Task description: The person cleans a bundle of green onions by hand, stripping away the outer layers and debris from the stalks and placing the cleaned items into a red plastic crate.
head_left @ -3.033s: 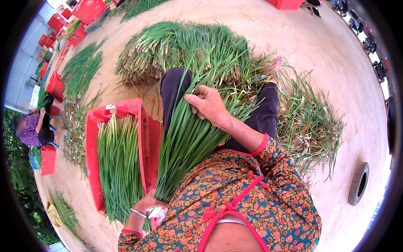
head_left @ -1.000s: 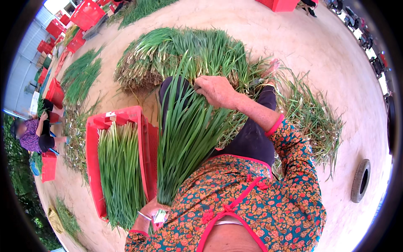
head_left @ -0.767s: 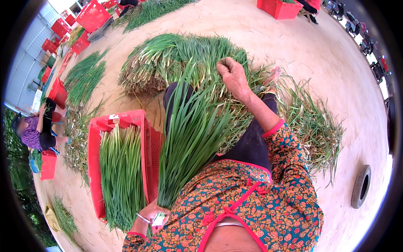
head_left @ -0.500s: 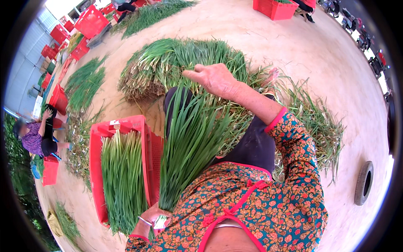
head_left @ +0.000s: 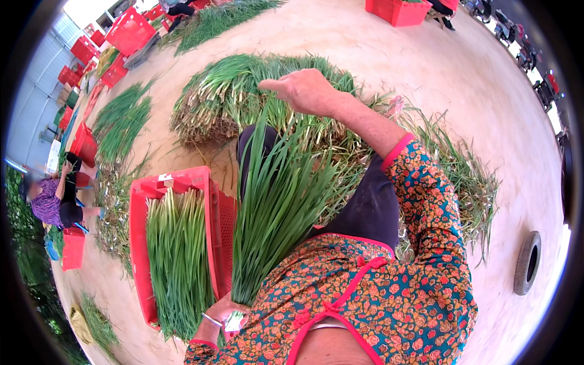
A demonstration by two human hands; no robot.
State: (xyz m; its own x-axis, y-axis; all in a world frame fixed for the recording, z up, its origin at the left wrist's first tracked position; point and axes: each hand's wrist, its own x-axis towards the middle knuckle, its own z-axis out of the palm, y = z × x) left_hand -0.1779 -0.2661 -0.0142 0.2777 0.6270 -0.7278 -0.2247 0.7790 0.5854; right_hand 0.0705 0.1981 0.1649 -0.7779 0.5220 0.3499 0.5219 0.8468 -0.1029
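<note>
My left hand (head_left: 228,307) is closed round the pale stem ends of a bunch of garlic chives (head_left: 277,210). The long green leaves fan away from that hand across my lap. Over the near side of a big heap of chives (head_left: 213,109) is my right hand (head_left: 302,91), fingers curled and thumb side pointing left. Whatever its fingers may grip cannot be made out. Left of my lap stands a red plastic crate (head_left: 214,243), holding chives (head_left: 176,261) laid in line, pale ends at the far side.
Loose trimmings (head_left: 459,176) spread on the floor to the right of my legs. A tyre (head_left: 527,263) stands farther right. At left, a co-worker in a purple top (head_left: 48,201) sits by more chives (head_left: 125,121) and red crates (head_left: 84,145). Another red crate (head_left: 395,13) is at the far side.
My right hand has moved a little farther away from me and slightly left over the heap. My left hand and its bunch have stayed almost in place.
</note>
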